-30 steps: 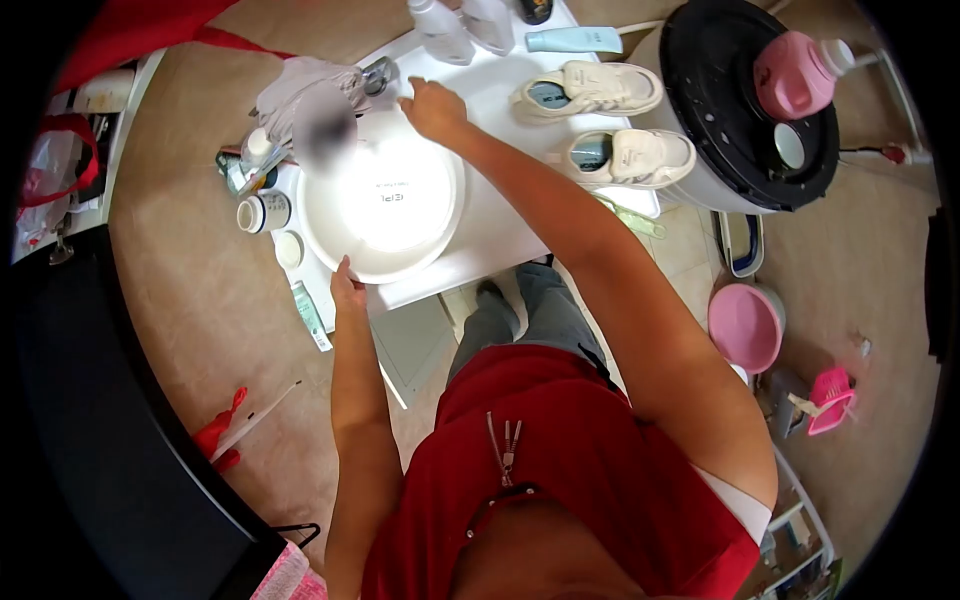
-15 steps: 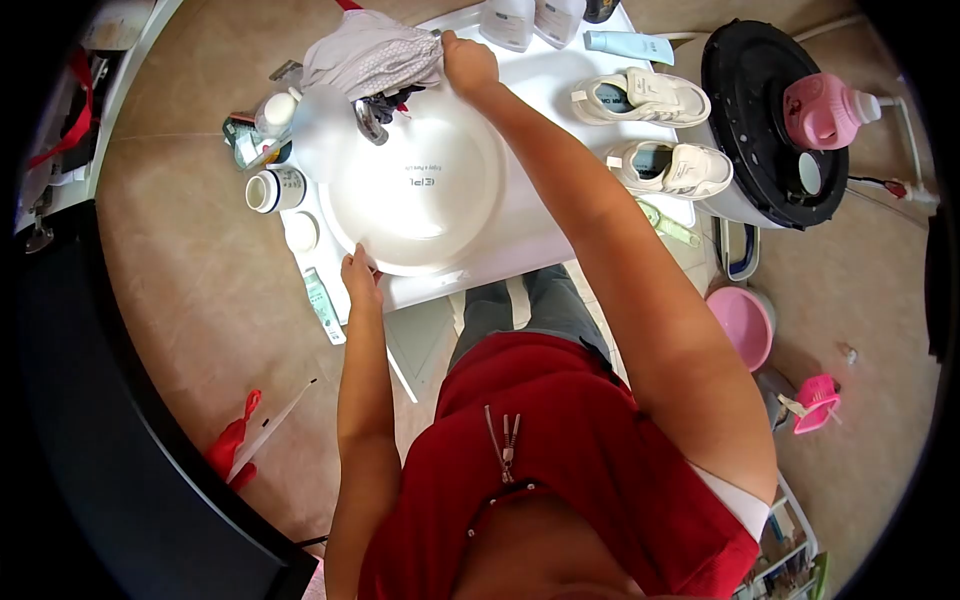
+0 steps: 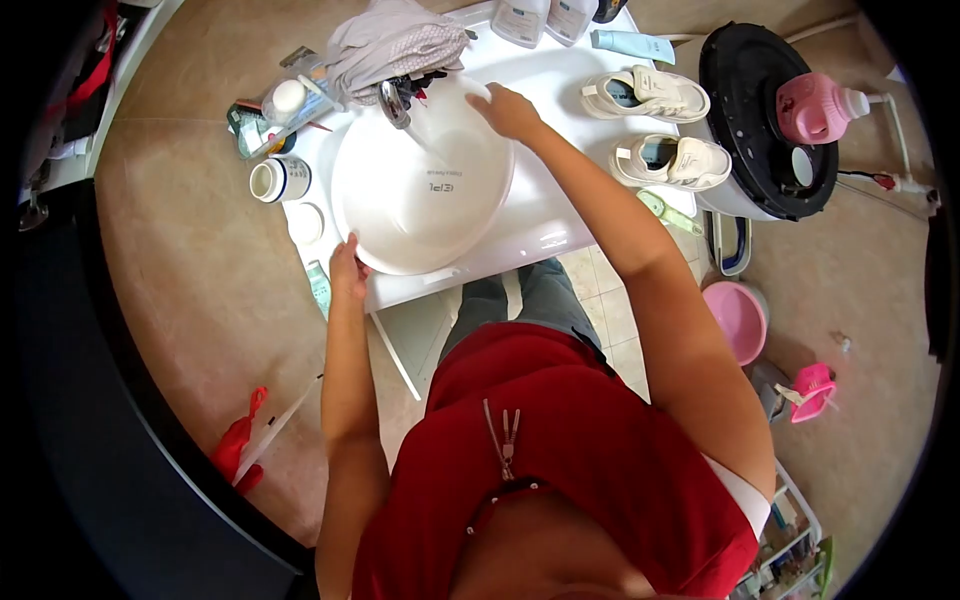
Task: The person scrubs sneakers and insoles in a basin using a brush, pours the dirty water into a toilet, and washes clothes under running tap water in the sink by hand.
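A white wash basin [image 3: 425, 215] with grey lettering inside sits in the white sink counter [image 3: 555, 170], under a chrome faucet [image 3: 393, 104]. A thin, clear stream seems to fall from the spout into it. My left hand [image 3: 348, 268] grips the basin's near-left rim, thumb on top. At the far-right rim, my right hand [image 3: 508, 112] has its fingers curled over the edge. A pale dotted cloth [image 3: 390, 50] is bunched over the back of the faucet, with darker fabric below it.
White shoes [image 3: 670, 162] stand on the counter's right side, near a light blue tube [image 3: 632, 45]. White bottles [image 3: 520, 20] are at the back. An open jar [image 3: 280, 178] is at left. A black-lidded bin [image 3: 750, 90] holds a pink jug [image 3: 815, 108]; a pink bucket [image 3: 738, 320] is below.
My right hand has left the area beside the cloth behind the faucet and come down onto the basin's far-right rim. My left hand stays at the near-left rim.
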`<state>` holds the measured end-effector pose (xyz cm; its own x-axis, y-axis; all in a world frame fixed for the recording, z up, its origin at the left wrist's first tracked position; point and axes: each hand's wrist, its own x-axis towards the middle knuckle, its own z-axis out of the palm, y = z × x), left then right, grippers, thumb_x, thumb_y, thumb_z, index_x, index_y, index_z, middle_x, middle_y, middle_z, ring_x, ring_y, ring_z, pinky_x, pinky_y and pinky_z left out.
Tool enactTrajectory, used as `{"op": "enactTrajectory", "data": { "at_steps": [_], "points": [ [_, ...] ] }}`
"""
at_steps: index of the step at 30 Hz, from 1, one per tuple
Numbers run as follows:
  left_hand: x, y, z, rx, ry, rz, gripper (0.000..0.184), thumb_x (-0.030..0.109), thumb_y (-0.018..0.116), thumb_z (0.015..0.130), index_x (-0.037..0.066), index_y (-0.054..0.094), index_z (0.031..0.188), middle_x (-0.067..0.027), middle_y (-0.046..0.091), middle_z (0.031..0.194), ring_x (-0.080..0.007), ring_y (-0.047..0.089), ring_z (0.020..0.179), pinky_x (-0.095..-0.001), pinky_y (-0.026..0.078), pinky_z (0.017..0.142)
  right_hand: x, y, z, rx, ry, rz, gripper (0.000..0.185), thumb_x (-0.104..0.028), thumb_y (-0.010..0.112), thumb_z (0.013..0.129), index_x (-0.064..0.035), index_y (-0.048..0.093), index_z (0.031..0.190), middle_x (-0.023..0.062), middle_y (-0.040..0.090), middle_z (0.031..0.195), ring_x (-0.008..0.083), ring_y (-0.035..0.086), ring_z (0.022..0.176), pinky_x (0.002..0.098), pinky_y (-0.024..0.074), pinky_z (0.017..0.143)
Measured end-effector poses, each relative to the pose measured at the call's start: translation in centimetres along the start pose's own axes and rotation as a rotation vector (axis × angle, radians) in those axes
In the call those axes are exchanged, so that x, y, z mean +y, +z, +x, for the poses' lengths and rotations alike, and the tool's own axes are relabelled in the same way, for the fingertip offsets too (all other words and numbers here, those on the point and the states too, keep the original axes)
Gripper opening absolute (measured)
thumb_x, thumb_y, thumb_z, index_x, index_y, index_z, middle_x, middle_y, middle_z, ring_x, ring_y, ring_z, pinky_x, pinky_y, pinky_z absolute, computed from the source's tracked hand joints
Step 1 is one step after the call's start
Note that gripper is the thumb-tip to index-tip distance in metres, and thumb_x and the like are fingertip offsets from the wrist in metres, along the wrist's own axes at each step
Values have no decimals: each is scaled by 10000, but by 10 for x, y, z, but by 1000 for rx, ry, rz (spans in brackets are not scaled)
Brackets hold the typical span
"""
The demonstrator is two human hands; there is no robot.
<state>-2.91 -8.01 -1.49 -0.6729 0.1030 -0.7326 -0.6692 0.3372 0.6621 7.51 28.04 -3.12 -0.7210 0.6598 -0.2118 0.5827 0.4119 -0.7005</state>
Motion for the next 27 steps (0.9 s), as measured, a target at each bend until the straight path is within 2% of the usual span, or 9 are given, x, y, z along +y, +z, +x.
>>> {"op": "enactTrajectory", "data": {
  "at_steps": [4, 5, 8, 13, 17, 19, 22, 24, 27],
  "points": [
    [18, -8, 9, -112, -6, 43, 211, 269, 547, 910, 81, 553, 815, 10, 570, 638, -65, 484, 452, -196, 352, 364, -17, -41, -60, -71, 5, -48, 410, -313, 565, 817, 34, 540, 1034, 272, 617, 932, 405, 606, 886, 460, 482, 776],
    [21, -8, 10, -184, -46, 39, 248, 270, 515, 924, 31, 571, 965, -57, 639, 825, -127, 609, 645, -242, 486, 505, -28, -56, -76, -87, 20, -98, 407, -300, 571, 807, 45, 539, 1020, 277, 615, 919, 409, 607, 872, 461, 486, 765],
    [7, 2, 25, -319, -156, -148, 382, 256, 480, 939, -35, 498, 1187, -157, 588, 1141, -246, 585, 1028, -367, 501, 857, -66, -102, -129, -153, 11, -105, 458, -248, 587, 785, 52, 501, 1121, 271, 613, 939, 400, 598, 880, 453, 470, 763],
    [-13, 51, 35, -385, -42, -291, 413, 260, 400, 971, -34, 423, 1259, -154, 540, 1212, -259, 537, 1101, -378, 441, 946, -80, -108, -171, 137, -114, -134, 475, -149, 558, 770, 61, 436, 1178, 273, 598, 983, 412, 610, 805, 465, 498, 732],
    [-29, 65, 51, -316, 95, -338, 345, 258, 440, 955, -12, 473, 1165, -109, 565, 1122, -226, 552, 1019, -362, 450, 892, -54, -93, -169, 243, -74, -48, 524, -87, 516, 790, 16, 389, 1288, 266, 613, 950, 410, 603, 861, 453, 473, 767],
    [-20, 60, 35, -278, 167, -287, 264, 259, 490, 938, 33, 533, 1067, -60, 601, 984, -163, 576, 889, -312, 468, 794, -26, -83, -160, 245, 5, 4, 550, -85, 511, 774, 28, 378, 1295, 260, 602, 1001, 406, 601, 871, 448, 476, 776],
    [2, 40, 7, -183, 218, -78, 214, 227, 531, 913, 45, 549, 1023, -43, 609, 963, -149, 573, 882, -294, 463, 781, 16, -60, -137, 230, 91, 38, 576, -93, 509, 771, 19, 363, 1317, 259, 600, 1030, 403, 599, 886, 452, 467, 792],
    [28, 30, -23, -77, 309, 39, 102, 188, 574, 880, 87, 575, 861, 19, 573, 769, -67, 515, 709, -213, 402, 646, 23, -49, -125, 185, 141, 77, 587, -98, 511, 775, 13, 354, 1329, 258, 602, 1028, 402, 599, 889, 450, 462, 805],
    [77, 27, -62, 28, 453, 127, 130, 189, 588, 853, 62, 561, 858, 3, 538, 726, -76, 463, 632, -224, 368, 583, 37, -8, -98, 42, 288, 269, 561, -97, 507, 786, 18, 385, 1321, 273, 541, 1169, 357, 540, 1073, 394, 435, 889]
  ]
}}
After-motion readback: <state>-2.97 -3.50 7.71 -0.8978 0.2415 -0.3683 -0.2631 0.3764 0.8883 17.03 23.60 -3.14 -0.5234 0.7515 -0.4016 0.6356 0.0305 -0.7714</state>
